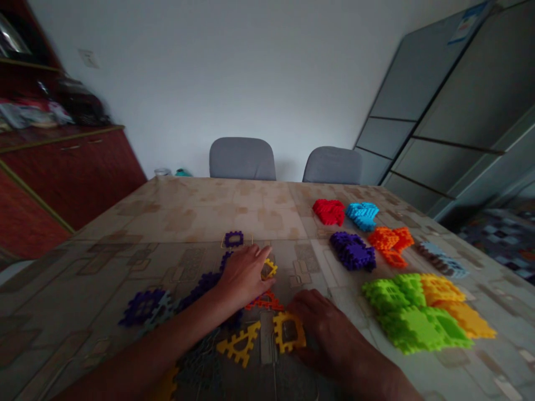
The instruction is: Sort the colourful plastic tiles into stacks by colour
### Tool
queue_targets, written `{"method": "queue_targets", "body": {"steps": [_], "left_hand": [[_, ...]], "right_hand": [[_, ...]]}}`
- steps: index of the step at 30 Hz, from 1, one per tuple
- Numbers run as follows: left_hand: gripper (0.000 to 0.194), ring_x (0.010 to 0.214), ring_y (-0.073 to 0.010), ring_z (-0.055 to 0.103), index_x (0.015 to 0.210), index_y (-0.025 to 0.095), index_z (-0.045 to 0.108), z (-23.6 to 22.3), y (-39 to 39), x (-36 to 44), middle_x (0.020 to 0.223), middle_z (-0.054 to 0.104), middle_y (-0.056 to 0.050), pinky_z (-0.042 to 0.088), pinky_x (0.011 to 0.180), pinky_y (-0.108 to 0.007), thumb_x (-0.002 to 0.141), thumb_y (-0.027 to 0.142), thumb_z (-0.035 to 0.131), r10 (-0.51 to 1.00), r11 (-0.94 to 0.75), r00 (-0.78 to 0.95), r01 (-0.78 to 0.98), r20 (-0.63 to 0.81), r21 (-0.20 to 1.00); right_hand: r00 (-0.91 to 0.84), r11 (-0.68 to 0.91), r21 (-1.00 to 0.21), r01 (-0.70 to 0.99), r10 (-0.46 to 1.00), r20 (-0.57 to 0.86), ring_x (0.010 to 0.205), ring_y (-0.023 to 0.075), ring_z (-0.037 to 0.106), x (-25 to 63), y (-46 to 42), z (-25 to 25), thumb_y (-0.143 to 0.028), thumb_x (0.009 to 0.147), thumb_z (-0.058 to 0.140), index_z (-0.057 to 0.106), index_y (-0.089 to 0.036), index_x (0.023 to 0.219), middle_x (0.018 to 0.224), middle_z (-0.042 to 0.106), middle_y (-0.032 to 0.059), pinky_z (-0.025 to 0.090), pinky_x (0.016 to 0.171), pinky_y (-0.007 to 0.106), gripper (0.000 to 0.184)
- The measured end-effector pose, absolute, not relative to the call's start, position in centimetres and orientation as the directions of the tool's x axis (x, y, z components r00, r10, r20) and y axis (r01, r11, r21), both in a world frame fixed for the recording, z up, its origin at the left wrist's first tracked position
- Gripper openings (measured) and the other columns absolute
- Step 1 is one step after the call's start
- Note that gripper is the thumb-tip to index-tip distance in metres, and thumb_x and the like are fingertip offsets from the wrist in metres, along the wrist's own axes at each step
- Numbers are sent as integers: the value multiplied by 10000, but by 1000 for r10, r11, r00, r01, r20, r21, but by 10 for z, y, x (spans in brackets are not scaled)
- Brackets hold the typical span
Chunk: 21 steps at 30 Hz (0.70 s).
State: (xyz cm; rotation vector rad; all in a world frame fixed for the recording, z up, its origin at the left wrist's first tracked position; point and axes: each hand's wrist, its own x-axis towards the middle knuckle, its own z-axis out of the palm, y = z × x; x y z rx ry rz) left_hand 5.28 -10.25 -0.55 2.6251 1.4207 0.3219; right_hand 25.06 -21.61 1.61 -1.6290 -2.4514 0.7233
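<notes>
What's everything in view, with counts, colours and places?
Wall: one, white, behind
Table: one, beige, centre
Chairs: two, grey, beyond table
Cabinet: one, reddish, left
Counter items: several, indistinct, far left
Panelled unit: one, grey, right
Checked surface: one, dark, right
Container: one, clear, back left
Object: one, teal, beside container
Piece piles: seven, multicoloured, table right
Triangles: two, yellow, red-orange, front centre
Yellow square: one, yellow, front centre
Other pieces: several, purple, grey, yellow, centre left
Left hand: one, centre, over pieces
Right hand: one, at yellow square

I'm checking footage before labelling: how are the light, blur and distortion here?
Head view: dim light, the wall brighter than the near tabletop; the right hand darker than the left hand; edges soft, countertop items at far left blurred; the grey cabinet leans outward, suggesting wide-angle distortion.
</notes>
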Motion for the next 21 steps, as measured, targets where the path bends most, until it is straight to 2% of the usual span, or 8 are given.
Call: {"method": "queue_targets", "body": {"steps": [4, 8, 10, 12, 14, 17, 21], "left_hand": [[517, 1090, -310, 655, 1354, 151, 556, -5, -96, 62, 1172, 678, -120, 506, 975, -523, 883, 266, 736, 838, -544, 532, 805, 119, 235], [672, 1203, -305, 602, 1435, 157, 474, 2, -105, 57, 1257, 648, -137, 474, 1056, -447, 807, 147, 714, 786, -614, 595, 722, 167, 317], [740, 1241, -271, 576, 1471, 205, 421, 6, -120, 53, 1305, 623, -104, 457, 1081, -401, 790, 131, 701, 747, -656, 639, 664, 182, 359], [788, 1224, -260, 585, 1488, 242, 392, 8, -140, 52, 1300, 624, -82, 467, 1068, -390, 775, 141, 711, 712, -685, 678, 615, 183, 390], [809, 1189, -272, 603, 1489, 269, 390, 5, -160, 54, 1284, 636, -77, 490, 1040, -410, 764, 159, 732, 689, -701, 702, 585, 178, 407], [825, 1159, -304, 613, 1478, 289, 416, -1, -181, 62, 1246, 657, -81, 512, 1008, -463, 747, 186, 784, 668, -716, 725, 562, 171, 413], [902, 1186, -338, 594, 1481, 302, 429, 0, -186, 61, 1278, 656, -83, 473, 1058, -534, 700, 300, 880, 638, -736, 752, 533, 167, 417]], "right_hand": [[-419, 315, -424, 849, 890, -179, 1151, 292, 558, 250, -215, 15, -156, 730, 757, 660, -169, 1182, 1224, 638, 105, 464, 996, 421, 463], [-403, 289, -445, 848, 896, -185, 1184, 314, 576, 258, -217, 21, -224, 705, 828, 650, -169, 1237, 1284, 643, 127, 462, 1026, 436, 564], [-362, 254, -445, 859, 915, -176, 1229, 321, 579, 265, -216, 24, -244, 750, 808, 627, -165, 1311, 1351, 629, 148, 456, 1056, 445, 594], [-285, 203, -410, 889, 947, -149, 1215, 311, 612, 273, -214, 26, -212, 856, 702, 621, -147, 1335, 1341, 646, 165, 468, 1053, 451, 491], [-189, 135, -355, 925, 975, -121, 1150, 308, 659, 279, -210, 25, -173, 927, 590, 650, -130, 1292, 1272, 685, 172, 497, 1018, 467, 372], [-108, 75, -322, 944, 990, -87, 1066, 309, 696, 283, -206, 24, -154, 956, 534, 685, -129, 1213, 1191, 718, 166, 527, 964, 480, 299], [-266, 214, -443, 871, 962, -56, 1102, 267, 667, 277, -211, 27, -162, 943, 586, 684, -152, 1220, 1198, 709, 134, 516, 986, 421, 294]]}}
